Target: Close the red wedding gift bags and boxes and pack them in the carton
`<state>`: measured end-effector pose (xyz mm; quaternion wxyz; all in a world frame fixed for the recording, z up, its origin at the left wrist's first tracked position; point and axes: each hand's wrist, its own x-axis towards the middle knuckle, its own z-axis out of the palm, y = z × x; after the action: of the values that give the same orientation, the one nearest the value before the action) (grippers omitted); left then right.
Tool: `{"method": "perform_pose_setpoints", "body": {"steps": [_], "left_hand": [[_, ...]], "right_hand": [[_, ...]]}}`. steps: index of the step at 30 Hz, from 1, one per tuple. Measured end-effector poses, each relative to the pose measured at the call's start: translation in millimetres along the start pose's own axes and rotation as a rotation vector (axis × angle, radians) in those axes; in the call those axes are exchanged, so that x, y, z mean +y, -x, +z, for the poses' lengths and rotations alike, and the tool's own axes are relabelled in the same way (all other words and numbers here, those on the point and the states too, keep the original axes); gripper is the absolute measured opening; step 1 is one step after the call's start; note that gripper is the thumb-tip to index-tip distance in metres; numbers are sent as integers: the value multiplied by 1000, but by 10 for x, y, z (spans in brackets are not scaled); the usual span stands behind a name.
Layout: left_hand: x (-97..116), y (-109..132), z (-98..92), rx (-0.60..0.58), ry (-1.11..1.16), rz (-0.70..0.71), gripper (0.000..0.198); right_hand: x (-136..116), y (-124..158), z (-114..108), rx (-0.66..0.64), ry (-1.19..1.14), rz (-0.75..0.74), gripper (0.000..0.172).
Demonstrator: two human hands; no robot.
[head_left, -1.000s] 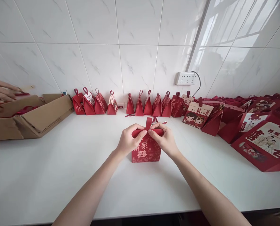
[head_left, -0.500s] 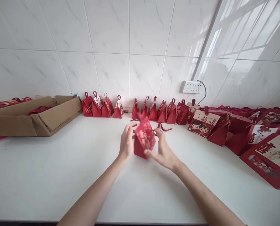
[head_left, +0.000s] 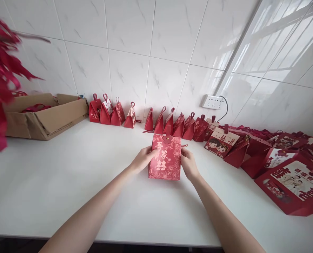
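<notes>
A red paper gift box point(head_left: 169, 161) with pale flowers and lettering stands in front of me, its broad face turned my way. A flower-shaped clasp with a small gold button sits near its top, below a ribbon loop. My left hand point(head_left: 142, 159) grips the box's left edge, thumb on the front and the other fingers mostly hidden behind. Around the right edge closes my right hand point(head_left: 189, 163), its fingertips out of sight. Behind the box are several smaller-looking red gift boxes point(head_left: 189, 128) with ribbon loops, lined up along the wall.
An open cardboard box point(head_left: 43, 124) with red things inside stands at the left. Blurred red ribbons point(head_left: 0, 63) hang in the upper left. Many more red boxes point(head_left: 282, 186) crowd the right side of the white table point(head_left: 119, 211). A power strip point(head_left: 212, 102) is on the tiled wall.
The gift box has turned from its corner to its broad lettered face, and my hands have closed onto its sides. Red ribbons have come into view at upper left. The view has tilted slightly.
</notes>
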<state>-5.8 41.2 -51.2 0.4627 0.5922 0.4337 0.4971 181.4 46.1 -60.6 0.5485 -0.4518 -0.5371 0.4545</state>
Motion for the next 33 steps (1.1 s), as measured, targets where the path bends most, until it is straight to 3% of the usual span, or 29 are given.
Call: {"method": "perform_pose_setpoints", "body": {"steps": [2, 6, 10, 14, 17, 20, 26, 33], "left_hand": [[29, 33, 11, -176, 73, -40, 37], [104, 101, 40, -279, 179, -98, 43], [116, 94, 69, -282, 331, -323, 39], [127, 37, 40, -257, 608, -656, 32], [146, 11, -6, -220, 678, -781, 35], [150, 9, -19, -214, 690, -808, 37], [146, 28, 21, -118, 699, -690, 30], [126, -4, 13, -90, 742, -658, 29]], "right_hand": [[-27, 21, 9, 7, -108, 82, 16], [-78, 22, -20, 65, -219, 167, 16], [-85, -16, -56, 125, -275, 211, 11], [-108, -29, -35, 23, -308, 337, 17], [-143, -13, -13, -53, -333, 422, 22], [-163, 3, -6, -72, -338, 455, 21], [-129, -5, -13, -74, -304, 440, 23], [-95, -16, -24, -63, -294, 453, 24]]}}
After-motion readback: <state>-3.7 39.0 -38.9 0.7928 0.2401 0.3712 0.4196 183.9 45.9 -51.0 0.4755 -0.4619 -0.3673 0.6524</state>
